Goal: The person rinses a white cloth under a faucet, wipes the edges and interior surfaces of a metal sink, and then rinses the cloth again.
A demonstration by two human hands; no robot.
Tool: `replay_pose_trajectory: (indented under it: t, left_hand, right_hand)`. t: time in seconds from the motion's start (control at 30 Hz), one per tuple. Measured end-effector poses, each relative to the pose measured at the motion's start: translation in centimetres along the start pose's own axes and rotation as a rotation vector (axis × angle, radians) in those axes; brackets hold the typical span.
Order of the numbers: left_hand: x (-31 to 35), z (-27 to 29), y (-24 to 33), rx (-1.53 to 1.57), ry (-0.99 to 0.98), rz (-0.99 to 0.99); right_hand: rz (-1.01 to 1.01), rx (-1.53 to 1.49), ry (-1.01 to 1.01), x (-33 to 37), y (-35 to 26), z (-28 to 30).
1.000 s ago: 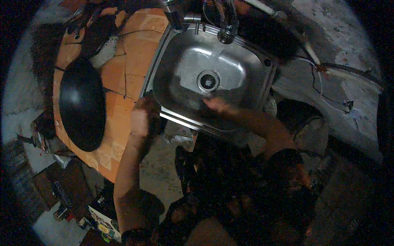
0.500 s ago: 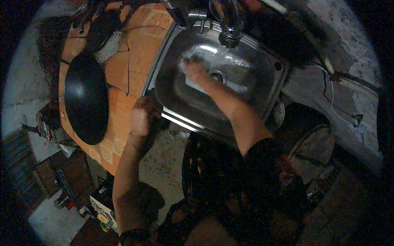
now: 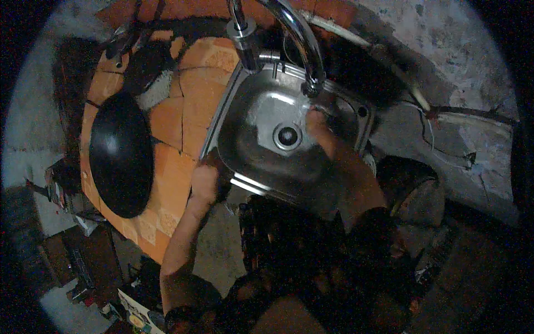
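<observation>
A steel sink point(image 3: 233, 158) with a round drain point(image 3: 287, 136) lies before me, its bottom wet and shiny. Inside it, right of the drain and just below the spout of the chrome faucet point(image 3: 314, 61), my right hand point(image 3: 318, 123) presses with closed fingers against the basin. What it holds, if anything, is too dark and blurred to make out. My left hand point(image 3: 204, 182) is closed at the sink's front left corner, where it meets the counter; its fingertips are hidden in shadow and seem curled over the rim.
On the orange tiled counter point(image 3: 169, 167) to the left lies a large black oval pan or lid point(image 3: 121, 156). A dark cylinder point(image 3: 242, 33) stands by the faucet. White pipes point(image 3: 411, 92) and a thin cable run along the right wall. A dark rounded container point(image 3: 414, 183) stands right of the sink.
My right hand has moved from the basin's left side across to the right of the drain, uncovering it. My left hand keeps to the sink corner. The view has shifted, showing more of the faucet.
</observation>
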State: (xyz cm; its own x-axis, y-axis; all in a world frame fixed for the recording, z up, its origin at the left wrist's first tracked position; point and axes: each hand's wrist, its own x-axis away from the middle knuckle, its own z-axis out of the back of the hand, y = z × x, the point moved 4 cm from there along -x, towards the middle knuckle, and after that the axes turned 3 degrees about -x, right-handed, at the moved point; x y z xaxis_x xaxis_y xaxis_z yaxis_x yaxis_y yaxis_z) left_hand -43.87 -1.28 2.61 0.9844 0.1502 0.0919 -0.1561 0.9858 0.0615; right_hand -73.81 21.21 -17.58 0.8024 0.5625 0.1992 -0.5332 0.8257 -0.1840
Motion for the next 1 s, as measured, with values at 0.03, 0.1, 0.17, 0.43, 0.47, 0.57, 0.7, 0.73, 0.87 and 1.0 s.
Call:
replay_pose_trajectory:
  t: [0.03, 0.1, 0.17, 0.43, 0.47, 0.57, 0.7, 0.73, 0.87, 1.0]
  left_hand:
    - [-0.4, 0.7, 0.7, 0.005, -0.042, 0.037]
    - [0.2, 3.1, 1.9, -0.054, -0.134, 0.131]
    - [-0.5, 3.0, 1.4, 0.003, -0.048, 0.042]
    - [-5.9, 1.6, 5.4, 0.558, -0.37, -0.04]
    - [-8.4, 0.4, 7.1, 0.693, -0.408, 0.024]
    - [-15.0, 0.3, 14.3, 1.946, -0.601, 0.395]
    - [-19.9, -4.8, 14.8, 2.532, -0.55, 0.517]
    - [-20.5, -6.4, 13.7, 2.324, -0.286, 0.494]
    - [-16.9, -5.0, 7.3, 1.633, 0.142, 0.561]
    - [-14.7, -4.0, 7.8, 2.164, -0.174, 0.62]
  right_hand:
    - [-0.074, -0.026, 0.032, -1.8, -1.6, 0.2]
    - [-0.095, -0.099, 0.04, -4.1, -8.5, 0.4]
    - [0.014, -0.092, 0.129, -5.2, -13.5, -1.2]
    - [0.66, -0.291, -0.375, 13.9, -15.6, -0.6]
    - [0.649, -0.269, -0.452, 14.2, -13.9, -1.5]
    - [0.467, -0.309, -0.481, 13.5, -8.6, -0.2]
    - [0.107, -0.846, -0.3, 10.1, -6.0, 6.9]
    - [0.029, -1.177, -0.243, 9.9, -6.2, 8.2]
    - [0.022, -2.123, -0.13, 9.2, -7.8, 13.2]
    - [-0.086, -2.299, -0.486, 9.2, -10.8, 17.9]
